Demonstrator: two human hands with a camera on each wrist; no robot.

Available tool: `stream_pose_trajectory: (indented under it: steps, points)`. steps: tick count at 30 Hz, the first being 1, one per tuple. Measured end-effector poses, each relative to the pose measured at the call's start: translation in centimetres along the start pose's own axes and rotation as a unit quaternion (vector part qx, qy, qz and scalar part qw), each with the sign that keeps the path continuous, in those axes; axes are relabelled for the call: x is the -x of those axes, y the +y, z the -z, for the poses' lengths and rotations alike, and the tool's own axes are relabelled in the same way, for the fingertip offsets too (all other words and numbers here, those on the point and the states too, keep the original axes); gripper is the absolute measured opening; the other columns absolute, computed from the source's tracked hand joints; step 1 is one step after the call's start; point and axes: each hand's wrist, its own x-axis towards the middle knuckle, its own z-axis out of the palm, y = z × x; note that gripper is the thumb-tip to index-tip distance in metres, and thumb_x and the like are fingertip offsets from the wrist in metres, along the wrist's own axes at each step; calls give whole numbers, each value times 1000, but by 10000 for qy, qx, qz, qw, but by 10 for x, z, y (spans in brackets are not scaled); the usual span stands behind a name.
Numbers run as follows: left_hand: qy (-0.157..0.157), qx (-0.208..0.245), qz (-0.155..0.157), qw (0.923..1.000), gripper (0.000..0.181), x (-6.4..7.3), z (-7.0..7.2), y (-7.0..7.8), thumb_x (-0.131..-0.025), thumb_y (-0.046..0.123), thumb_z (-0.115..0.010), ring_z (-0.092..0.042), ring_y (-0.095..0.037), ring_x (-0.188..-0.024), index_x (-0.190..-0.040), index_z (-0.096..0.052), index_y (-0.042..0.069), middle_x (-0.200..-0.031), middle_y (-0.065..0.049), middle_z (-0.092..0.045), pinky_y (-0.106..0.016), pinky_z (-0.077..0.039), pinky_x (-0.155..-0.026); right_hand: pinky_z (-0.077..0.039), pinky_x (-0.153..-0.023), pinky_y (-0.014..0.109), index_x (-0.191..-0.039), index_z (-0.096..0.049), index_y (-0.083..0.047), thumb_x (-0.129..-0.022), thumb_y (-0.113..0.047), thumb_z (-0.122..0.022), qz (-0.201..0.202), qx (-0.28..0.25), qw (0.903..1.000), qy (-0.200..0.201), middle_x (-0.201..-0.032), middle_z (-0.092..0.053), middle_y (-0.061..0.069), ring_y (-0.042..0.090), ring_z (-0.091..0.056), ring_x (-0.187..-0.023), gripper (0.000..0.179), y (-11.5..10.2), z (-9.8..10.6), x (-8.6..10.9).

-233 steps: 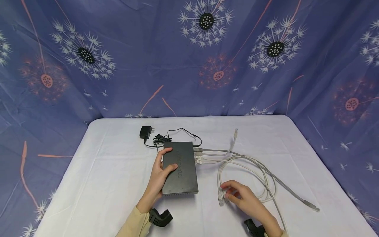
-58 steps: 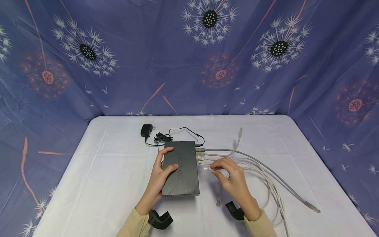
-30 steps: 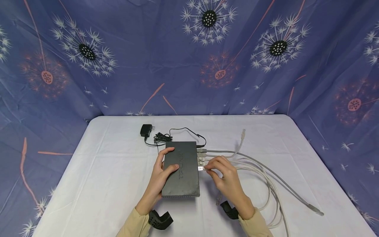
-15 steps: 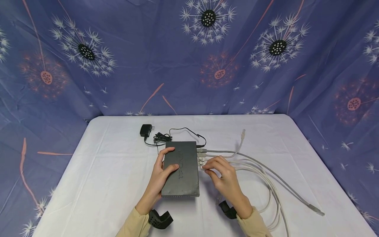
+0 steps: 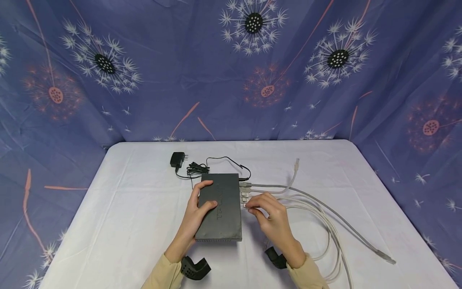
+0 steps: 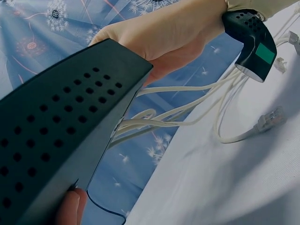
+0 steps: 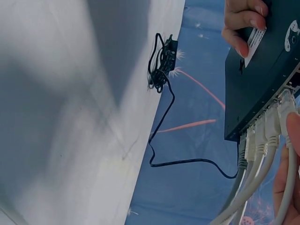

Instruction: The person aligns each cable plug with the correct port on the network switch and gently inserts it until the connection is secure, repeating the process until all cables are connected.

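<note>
My left hand (image 5: 190, 220) grips a black network switch (image 5: 223, 218) by its left side, thumb on top, holding it tilted above the table. Its fingers (image 7: 248, 21) press the underside by a label in the right wrist view. My right hand (image 5: 273, 218) pinches the white plug (image 7: 286, 110) of a network cable, which sits in a port on the switch's right side. Beside it, several other network cable plugs (image 7: 272, 123) fill a row of ports. An uncovered port (image 7: 294, 79) shows on the other side. In the head view, my fingertips partly cover the pinched plug.
A black power adapter (image 5: 177, 159) lies at the back left, its bundled cord (image 5: 197, 168) running to the switch. Looped white cables (image 5: 333, 237) and a grey cable (image 5: 343, 222) spread to the right. A loose plug (image 6: 269, 121) lies near my right wrist.
My right hand has left the loose cable ends, brought a plug left to the switch, and pushed it into the port. The left hand keeps its grip; little differs from half a second ago.
</note>
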Motion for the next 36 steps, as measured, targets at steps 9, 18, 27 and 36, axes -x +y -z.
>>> stream_pose_trajectory:
  steps: [9,18,27,36]
  points:
    - [-14,-225,-105,9997,53,0,0,-1,-87,10,-59,-38,-33,-119,-136,-45,24,-142,-15,-32,-41,-43,-80,-44,-78,18,-84,-70,-6,-67,18,-74,-23,-65,9999,132,-85,-67,4,20,-60,-81,30,-3,-3,2]
    - [-31,-300,-145,9994,53,2,0,-1,-87,10,-59,-34,-32,-123,-136,-45,24,-146,-11,-27,-41,-39,-85,-43,-76,18,-82,-70,-6,-66,16,-76,-8,-65,9997,252,-84,-68,4,19,-60,-79,27,-3,-4,3]
    - [-104,-433,-246,9987,53,2,-3,0,-86,10,-59,-32,-29,-125,-136,-45,25,-147,-8,-28,-42,-34,-89,-44,-76,21,-80,-70,-4,-64,16,-76,341,16,9988,351,-82,-68,5,21,-60,-78,26,-2,-5,2]
    - [-28,-226,-238,9995,54,-1,-3,1,-85,8,-61,-42,-28,-116,-134,-47,24,-137,-13,-39,-41,-40,-84,-43,-78,20,-83,-70,-6,-67,18,-74,215,-33,9995,238,-85,-67,4,21,-59,-81,29,1,-4,3]
